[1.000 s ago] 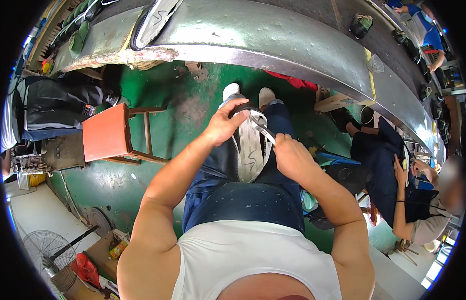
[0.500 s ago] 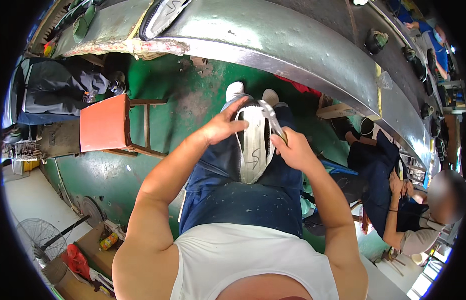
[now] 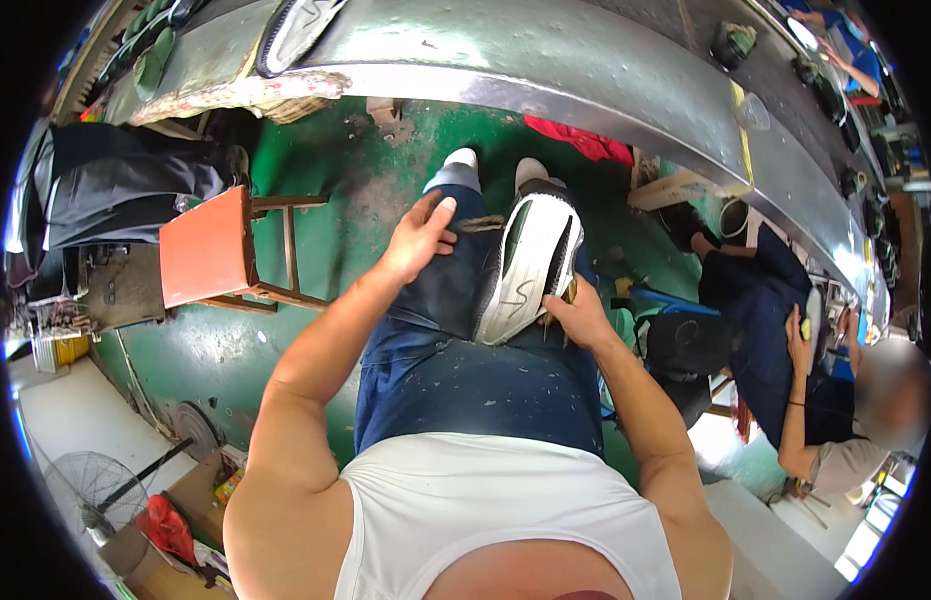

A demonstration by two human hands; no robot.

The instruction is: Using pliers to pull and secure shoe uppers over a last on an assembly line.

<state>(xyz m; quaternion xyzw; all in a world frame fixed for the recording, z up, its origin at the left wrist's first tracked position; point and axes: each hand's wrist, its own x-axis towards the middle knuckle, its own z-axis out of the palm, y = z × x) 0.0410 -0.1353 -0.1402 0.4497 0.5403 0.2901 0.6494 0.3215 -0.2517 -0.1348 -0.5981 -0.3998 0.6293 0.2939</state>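
A shoe (image 3: pixel 523 275) lies across my thighs with its underside up, pale and marked with a dark scrawl, its edges dark. My right hand (image 3: pixel 583 318) is closed beside its right edge around a slim hand tool (image 3: pixel 562 297), mostly hidden by the fingers. My left hand (image 3: pixel 422 238) is held apart from the shoe, over my left thigh. Its fingers are loosely bent and spread. A short beige, cord-like strip (image 3: pixel 478 223) lies between that hand and the shoe; whether the fingers touch it I cannot tell.
A long metal-topped bench (image 3: pixel 545 75) curves ahead, with another upturned shoe (image 3: pixel 297 32) on it. An orange-topped stool (image 3: pixel 207 248) stands at left. A co-worker (image 3: pixel 775 330) sits at right. A fan (image 3: pixel 90 490) and red bag (image 3: pixel 167 530) are at lower left.
My left hand has moved off the shoe to the left. The shoe has tilted and shifted right. My right hand has lowered, and the tool's silver end no longer shows over the shoe.
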